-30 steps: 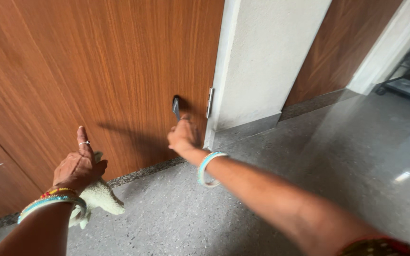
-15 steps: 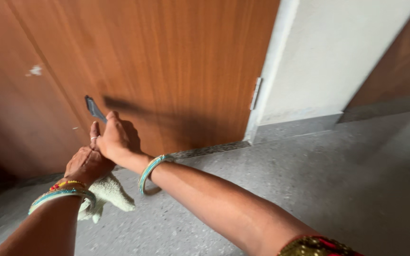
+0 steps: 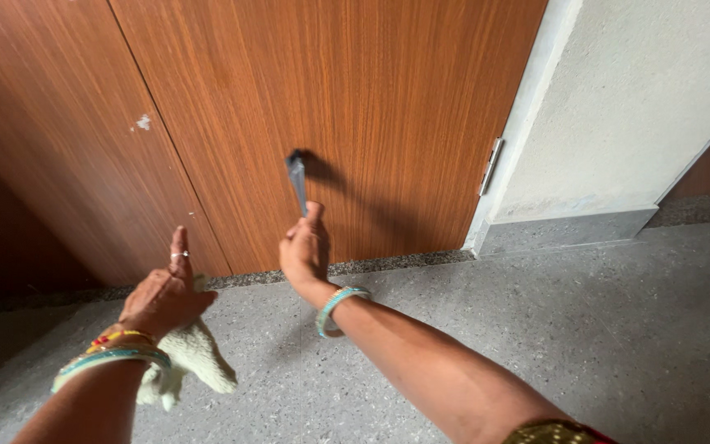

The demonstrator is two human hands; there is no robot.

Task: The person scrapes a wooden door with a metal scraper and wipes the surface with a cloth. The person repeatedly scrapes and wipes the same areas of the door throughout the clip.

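Observation:
My right hand [image 3: 304, 249] grips a thin dark metal scraper [image 3: 297, 180] whose tip presses against the brown wooden door panel [image 3: 371, 107]. My left hand [image 3: 164, 293] holds a pale cream cloth [image 3: 191, 355] that hangs below the palm, with the forefinger pointing up at the panel. Both wrists wear bangles. A small white spot [image 3: 142, 123] marks the panel left of the scraper.
A vertical seam [image 3: 166, 140] splits the wooden panels. A metal hinge [image 3: 491, 167] sits at the door's right edge beside a pale rough wall [image 3: 634, 107]. Grey speckled floor [image 3: 536, 329] lies below, with a dark opening [image 3: 2, 238] at far left.
The view swung across the door. My right hand with the scraper moved apart from my left hand and now works further right on the panel; the left hand stays low with the cloth.

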